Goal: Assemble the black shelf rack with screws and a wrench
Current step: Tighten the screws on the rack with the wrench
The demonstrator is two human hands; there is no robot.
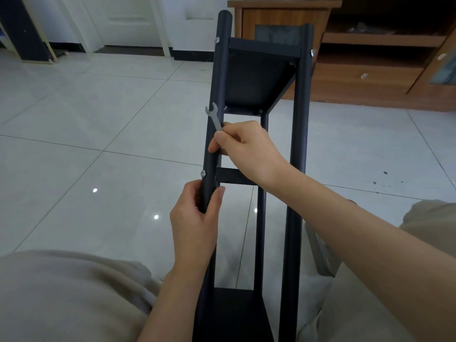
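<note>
Floor: we sit on glossy pale tiles [98, 107], which fill most of the view.
Cabinet: a brown wooden cabinet [370, 77] with open shelves stands at the far right, behind the rack's far end.
Trousers: our beige trouser legs [61, 292] lie on either side of the rack's near end.
Rack: the black shelf rack [299, 119] runs away from us between our legs, its far end raised toward the cabinet.
Shelves: one black shelf panel [254, 80] sits between the posts near the far end, and another [234, 314] lies close to us at the bottom edge.
Left post: we see a round black tube [219, 77] running the rack's full length on the left side.
Left hand: our left hand [195, 223] grips the left post, fingers and thumb wrapped round it, just below a screw.
Right hand: our right hand [244, 146] pinches the wrench's handle between thumb and forefinger, with the other fingers curled near the post.
Crossbar: a short black bar [229, 176] meets the left post between our two hands.
Wrench: a small flat silver open-end wrench [213, 114] is tilted up in front of the left post, its open end beside the far shelf's near edge.
Screws: silver screw heads show on the left post by the crossbar [203, 173] and near its far end [217, 40], and one on the right post [312, 52].
</note>
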